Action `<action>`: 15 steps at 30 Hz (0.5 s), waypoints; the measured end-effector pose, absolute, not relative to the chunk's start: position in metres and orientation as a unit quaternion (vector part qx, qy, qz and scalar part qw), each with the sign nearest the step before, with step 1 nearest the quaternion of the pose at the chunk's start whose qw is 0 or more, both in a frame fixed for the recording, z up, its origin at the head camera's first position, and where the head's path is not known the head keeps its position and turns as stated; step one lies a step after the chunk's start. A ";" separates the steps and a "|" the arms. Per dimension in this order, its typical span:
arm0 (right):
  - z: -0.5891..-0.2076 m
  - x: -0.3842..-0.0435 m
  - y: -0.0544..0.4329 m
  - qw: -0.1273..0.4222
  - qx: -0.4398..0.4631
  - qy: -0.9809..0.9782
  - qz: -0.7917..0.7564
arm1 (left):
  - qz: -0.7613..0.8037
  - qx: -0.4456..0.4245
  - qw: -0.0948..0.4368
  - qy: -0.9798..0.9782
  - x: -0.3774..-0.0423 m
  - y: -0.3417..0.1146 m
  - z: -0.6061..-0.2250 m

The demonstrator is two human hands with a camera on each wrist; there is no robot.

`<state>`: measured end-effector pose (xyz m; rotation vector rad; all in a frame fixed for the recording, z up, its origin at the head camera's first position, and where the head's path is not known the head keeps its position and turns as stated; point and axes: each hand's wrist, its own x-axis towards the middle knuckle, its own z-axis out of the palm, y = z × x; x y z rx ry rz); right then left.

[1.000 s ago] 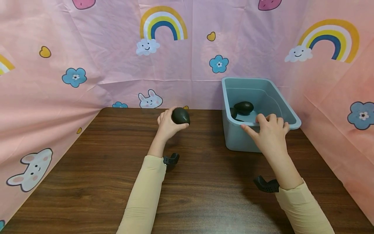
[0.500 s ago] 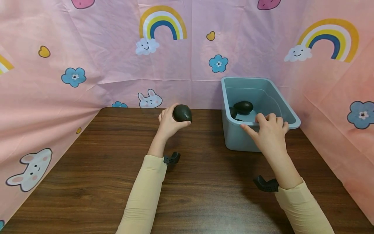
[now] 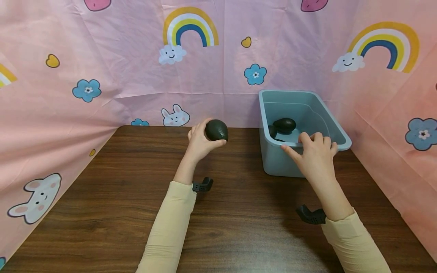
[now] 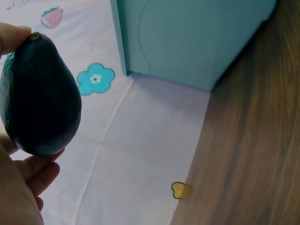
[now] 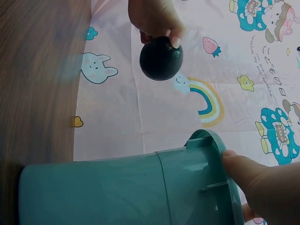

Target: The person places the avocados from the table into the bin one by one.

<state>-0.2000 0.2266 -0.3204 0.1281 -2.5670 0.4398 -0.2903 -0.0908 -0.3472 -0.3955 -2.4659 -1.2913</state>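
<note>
A dark green avocado (image 3: 216,131) is held in my left hand (image 3: 200,146), raised above the table left of the bin. In the left wrist view the avocado (image 4: 42,96) is pear-shaped, with its stem end by the thumb and fingers round the broad end. My right hand (image 3: 315,158) grips the near rim of a blue-green plastic bin (image 3: 281,161), its thumb outside and its fingers over the inner side. Inside the bin lies another avocado (image 3: 285,125), with more dark fruit partly hidden behind the near wall. The right wrist view shows the right thumb (image 5: 246,168) against the rim.
The bin stands at the back right of a brown wood-grain table (image 3: 225,227). A pink patterned cloth (image 3: 136,68) hangs along the back and both sides. Each wrist carries a black camera mount (image 3: 311,215).
My left hand has moved a little to the right and slightly upward, carrying the avocado toward the bin. The right hand and the bin have stayed in place.
</note>
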 end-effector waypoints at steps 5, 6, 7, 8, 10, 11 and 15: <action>-0.320 -0.200 0.227 0.267 0.048 -0.948 0.164 | -0.459 -0.144 0.163 -0.861 -0.287 -0.087 -0.342; -0.320 -0.200 0.227 0.267 0.048 -0.948 0.164 | -0.460 -0.146 0.162 -0.861 -0.286 -0.087 -0.341; -0.320 -0.200 0.227 0.267 0.048 -0.948 0.163 | -0.461 -0.147 0.162 -0.860 -0.285 -0.086 -0.341; -0.320 -0.200 0.227 0.267 0.048 -0.949 0.163 | -0.461 -0.149 0.162 -0.860 -0.285 -0.086 -0.340; -0.320 -0.200 0.227 0.266 0.047 -0.949 0.162 | -0.462 -0.151 0.161 -0.859 -0.284 -0.085 -0.339; -0.320 -0.200 0.227 0.266 0.047 -0.949 0.161 | -0.463 -0.152 0.160 -0.859 -0.284 -0.085 -0.338; -0.320 -0.200 0.226 0.264 0.046 -0.950 0.160 | -0.462 -0.154 0.162 -0.858 -0.283 -0.082 -0.337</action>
